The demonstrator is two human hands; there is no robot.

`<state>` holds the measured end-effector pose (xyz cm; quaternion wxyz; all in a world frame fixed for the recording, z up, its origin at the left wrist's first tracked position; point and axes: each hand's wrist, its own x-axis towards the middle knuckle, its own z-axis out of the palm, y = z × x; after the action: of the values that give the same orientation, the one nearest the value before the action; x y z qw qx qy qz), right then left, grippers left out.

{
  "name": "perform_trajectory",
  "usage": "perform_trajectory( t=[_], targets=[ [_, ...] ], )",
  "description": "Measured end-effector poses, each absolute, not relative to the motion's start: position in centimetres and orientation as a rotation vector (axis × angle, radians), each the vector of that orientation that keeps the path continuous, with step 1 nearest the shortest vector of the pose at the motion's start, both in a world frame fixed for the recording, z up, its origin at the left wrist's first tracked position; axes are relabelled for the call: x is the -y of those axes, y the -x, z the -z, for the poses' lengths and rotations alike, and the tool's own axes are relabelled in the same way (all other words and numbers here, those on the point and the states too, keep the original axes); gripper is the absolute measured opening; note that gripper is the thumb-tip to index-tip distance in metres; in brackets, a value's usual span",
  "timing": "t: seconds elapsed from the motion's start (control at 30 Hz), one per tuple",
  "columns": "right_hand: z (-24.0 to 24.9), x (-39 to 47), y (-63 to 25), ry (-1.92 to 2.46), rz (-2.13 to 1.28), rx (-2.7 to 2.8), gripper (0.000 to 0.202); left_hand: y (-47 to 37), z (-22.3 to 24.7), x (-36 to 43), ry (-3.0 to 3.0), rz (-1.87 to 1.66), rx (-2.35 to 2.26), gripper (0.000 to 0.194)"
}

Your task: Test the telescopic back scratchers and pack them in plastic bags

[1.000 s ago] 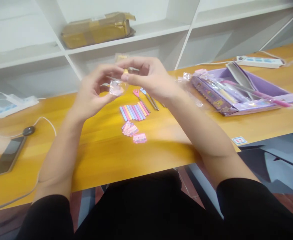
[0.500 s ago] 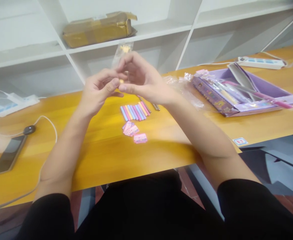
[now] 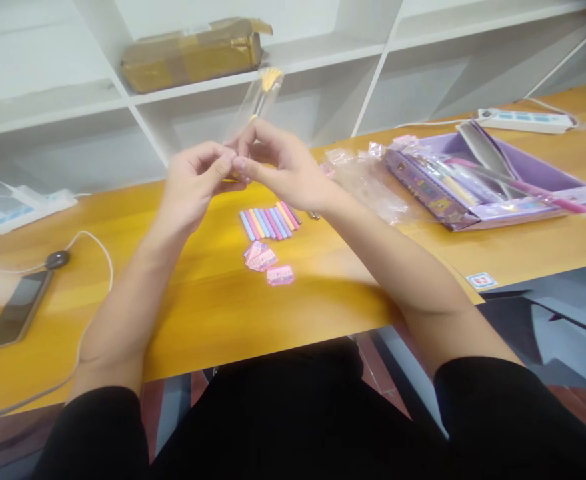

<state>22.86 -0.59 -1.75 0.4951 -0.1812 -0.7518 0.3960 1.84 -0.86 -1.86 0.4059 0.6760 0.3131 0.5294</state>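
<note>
The person's two forearms come in from the lower corners of the view, wide apart at the black sleeves (image 3: 95,433), and converge over the wooden table (image 3: 197,327) until the fingertips meet. The left hand (image 3: 190,180) angles up and to the right, its thumb lying forward against the curled fingers in a narrow pinch. The right hand (image 3: 287,167) leans in from the other side, its knuckles arched high and its thumb stretched straight toward the left thumb, leaving a small hollow between thumb and bent index finger. Both hands pinch the lower end of a wrapped yellow-headed tool (image 3: 271,80); its clear sleeve and metal shaft tilt up and to the right above the fingers, the head seen against the white shelf (image 3: 323,57). Just what each fingertip grips is hidden, and the tool's lower end cannot be made out. Below the hands, on the table, lies a row of coloured sticks (image 3: 269,222), with pink cards (image 3: 261,257) nearer the person. Crumpled clear wrappers (image 3: 365,187) lie beyond the right wrist, beside a purple box (image 3: 503,213).
</note>
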Motion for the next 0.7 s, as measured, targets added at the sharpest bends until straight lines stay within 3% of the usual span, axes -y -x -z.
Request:
perform_trajectory(
  t=[0.17,0.7],
  targets=[
    [1.65,0.77,-22.79,0.547,-0.922,1.800,0.061,-1.88,1.69,0.65,-1.651,-1.355,-0.810,0.052],
    [0.89,1.00,-23.56,0.686,-0.715,1.835,0.049,-1.98,2.37,0.41,-1.681,-1.275,-0.744,0.059]
  ],
)
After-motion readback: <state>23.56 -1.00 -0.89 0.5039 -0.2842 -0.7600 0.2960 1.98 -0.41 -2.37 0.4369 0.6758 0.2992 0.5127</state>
